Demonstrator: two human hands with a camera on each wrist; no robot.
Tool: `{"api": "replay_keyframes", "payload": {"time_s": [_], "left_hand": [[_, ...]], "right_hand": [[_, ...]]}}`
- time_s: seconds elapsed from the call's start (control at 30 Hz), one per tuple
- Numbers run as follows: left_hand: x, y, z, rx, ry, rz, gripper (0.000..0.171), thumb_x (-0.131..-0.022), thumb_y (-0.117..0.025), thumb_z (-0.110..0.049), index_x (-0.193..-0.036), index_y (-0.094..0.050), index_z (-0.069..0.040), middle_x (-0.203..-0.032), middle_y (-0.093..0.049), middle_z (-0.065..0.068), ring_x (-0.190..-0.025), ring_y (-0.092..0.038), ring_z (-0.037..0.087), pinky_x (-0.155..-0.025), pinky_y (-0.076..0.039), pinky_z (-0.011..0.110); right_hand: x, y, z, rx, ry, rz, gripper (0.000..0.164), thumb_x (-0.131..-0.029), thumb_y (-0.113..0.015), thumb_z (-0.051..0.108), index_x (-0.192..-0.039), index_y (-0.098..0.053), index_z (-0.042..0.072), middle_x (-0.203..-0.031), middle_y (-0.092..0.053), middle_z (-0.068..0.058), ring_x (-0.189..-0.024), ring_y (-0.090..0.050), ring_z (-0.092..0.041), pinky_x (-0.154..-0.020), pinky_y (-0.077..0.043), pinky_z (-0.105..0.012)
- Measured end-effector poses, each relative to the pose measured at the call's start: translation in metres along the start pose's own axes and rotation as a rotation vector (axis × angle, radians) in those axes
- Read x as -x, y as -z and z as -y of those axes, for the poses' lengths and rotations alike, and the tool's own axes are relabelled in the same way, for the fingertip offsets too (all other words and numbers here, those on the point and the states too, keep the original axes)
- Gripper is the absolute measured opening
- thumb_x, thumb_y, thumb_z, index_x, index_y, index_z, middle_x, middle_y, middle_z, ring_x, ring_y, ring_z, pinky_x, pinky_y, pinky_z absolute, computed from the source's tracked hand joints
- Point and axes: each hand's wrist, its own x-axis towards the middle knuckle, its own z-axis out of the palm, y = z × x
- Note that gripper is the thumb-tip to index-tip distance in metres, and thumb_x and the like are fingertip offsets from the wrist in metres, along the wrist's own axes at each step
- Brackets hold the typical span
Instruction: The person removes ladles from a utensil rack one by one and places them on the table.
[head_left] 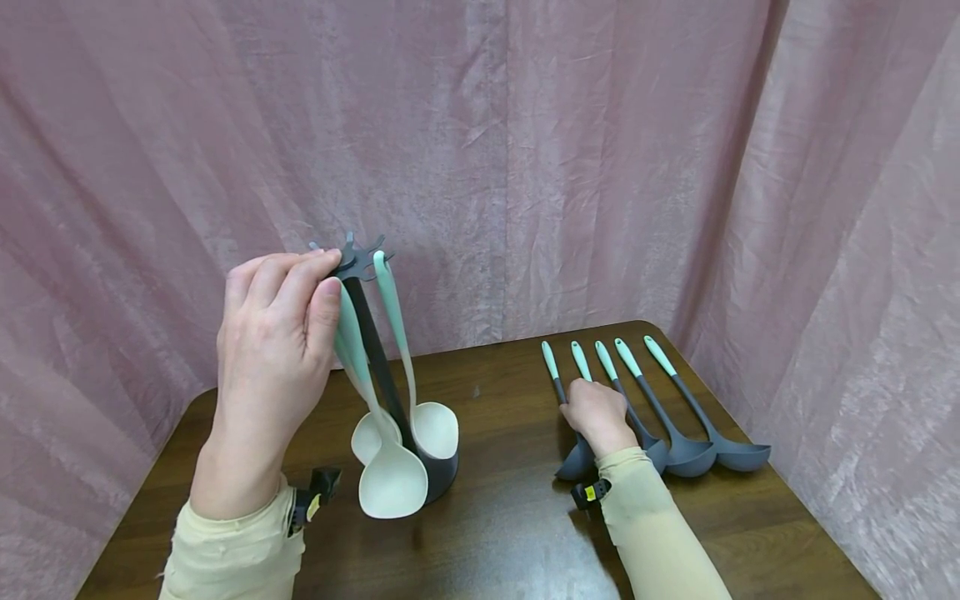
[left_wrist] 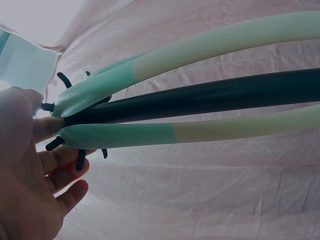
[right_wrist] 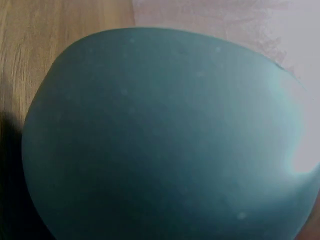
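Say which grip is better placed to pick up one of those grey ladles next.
Right, I'd judge. The right grip is over the left part of the row of grey ladles, though its fingertips are partly hidden. The left grip is away from them, at the top of the stand.

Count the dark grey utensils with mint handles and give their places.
5, in a row on the right of the table: the first and second, partly behind the right hand; the third, fourth and fifth, further right. Any wholly behind that hand would be hidden.
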Motion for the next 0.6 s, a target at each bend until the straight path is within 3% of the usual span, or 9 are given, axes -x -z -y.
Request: {"api": "replay_keyframes", "payload": {"time_s": [0.6], "left_hand": [[-0.0001,0.0000,0.0023,-0.014,-0.024,0.013,0.053,-0.119,-0.044,-0.041,-0.135,-0.076,-0.003,-0.131,-0.071,0.021,-0.129,-0.053,0.051,-0.108,-0.044,0.057]], "right_hand": [[0.0050,0.0041,-0.0002,-0.003,0.010,0.015,0.038,-0.105,-0.078,0.030,-0.070,-0.069,0.016,-0.071,-0.063,-0.004,-0.070,-0.063,-0.025,-0.068,-0.054,-0.046]]}}
